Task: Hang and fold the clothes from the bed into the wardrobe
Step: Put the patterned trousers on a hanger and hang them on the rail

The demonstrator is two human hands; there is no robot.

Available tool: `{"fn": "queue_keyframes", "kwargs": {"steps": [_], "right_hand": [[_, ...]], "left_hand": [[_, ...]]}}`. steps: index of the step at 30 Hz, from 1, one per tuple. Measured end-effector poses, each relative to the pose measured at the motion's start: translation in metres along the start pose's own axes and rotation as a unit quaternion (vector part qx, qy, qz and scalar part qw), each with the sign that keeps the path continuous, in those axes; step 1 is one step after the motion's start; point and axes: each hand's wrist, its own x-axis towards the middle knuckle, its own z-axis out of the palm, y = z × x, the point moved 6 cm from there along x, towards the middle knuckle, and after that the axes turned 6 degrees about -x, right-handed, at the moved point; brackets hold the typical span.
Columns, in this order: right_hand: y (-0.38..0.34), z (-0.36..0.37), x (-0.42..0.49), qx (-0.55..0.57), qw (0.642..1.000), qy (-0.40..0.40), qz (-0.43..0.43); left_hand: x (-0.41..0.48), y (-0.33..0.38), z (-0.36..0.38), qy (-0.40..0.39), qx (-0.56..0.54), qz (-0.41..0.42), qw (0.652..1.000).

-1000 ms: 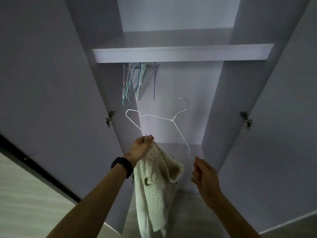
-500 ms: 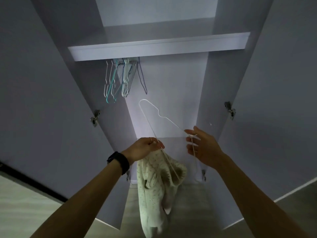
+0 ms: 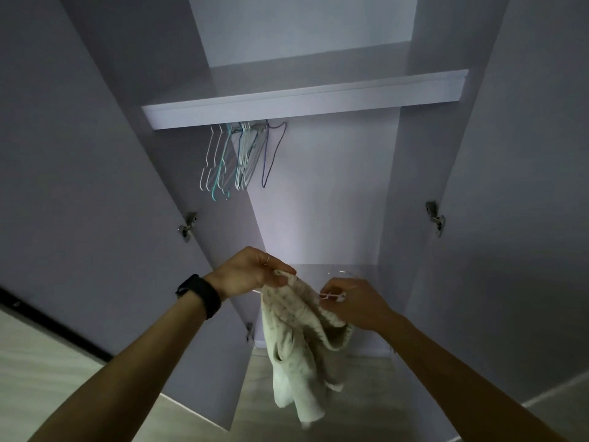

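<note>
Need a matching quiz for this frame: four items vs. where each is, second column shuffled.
Items:
1. cream knit garment
2. white wire hanger
3. empty hangers
4. black wristband

Places:
A. on the left wrist
B. hanging under the shelf
C. pinched in the right hand
D. in the grip of the left hand, dangling down

Pairs: 1-D, 2-C, 3-B, 4-A

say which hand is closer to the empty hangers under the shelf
Left. The left hand is roughly below the hangers; the right hand is lower and further right.
</note>
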Motion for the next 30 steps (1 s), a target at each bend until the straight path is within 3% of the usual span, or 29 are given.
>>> {"fn": "queue_keyframes", "kwargs": {"steps": [5,7,10,14,19,21,23,25,28,30], "right_hand": [[0.014,0.020,0.004,-0.069,0.990,-0.120,0.013],[0.013,0.021,0.008,-0.107,0.991,-0.076,0.001],[0.009,0.002,0.020,-0.089,0.996,0.006,0.025],[-0.005,-0.026,0.041,-0.066,0.996,0.058,0.034],[-0.003,-0.042,0.048,-0.045,0.993,0.071,0.081],[-0.002,-0.062,0.041,0.043,0.980,0.143,0.131],[-0.012,-0.094,0.033,0.156,0.940,0.258,0.158],[-0.025,-0.123,0.027,0.306,0.879,0.331,0.157],[-0.049,-0.155,0.027,0.544,0.750,0.355,0.125],[-0.066,-0.169,0.031,0.611,0.700,0.356,0.102]], "left_hand": [[-0.008,-0.006,-0.008,0.010,-0.033,-0.030,0.999],[-0.008,-0.009,-0.016,0.047,-0.007,-0.047,0.998],[-0.010,-0.016,-0.036,0.107,0.133,-0.078,0.982],[-0.013,-0.028,-0.043,0.094,0.277,-0.105,0.951],[-0.007,-0.011,-0.052,0.209,0.103,-0.040,0.972],[-0.001,0.005,-0.053,0.229,0.064,-0.009,0.971],[0.007,0.023,-0.053,0.227,0.064,0.021,0.972],[0.014,0.038,-0.053,0.218,0.068,0.041,0.973],[0.021,0.060,-0.054,0.199,0.061,0.064,0.976],[0.024,0.075,-0.053,0.180,0.056,0.080,0.979]]}}
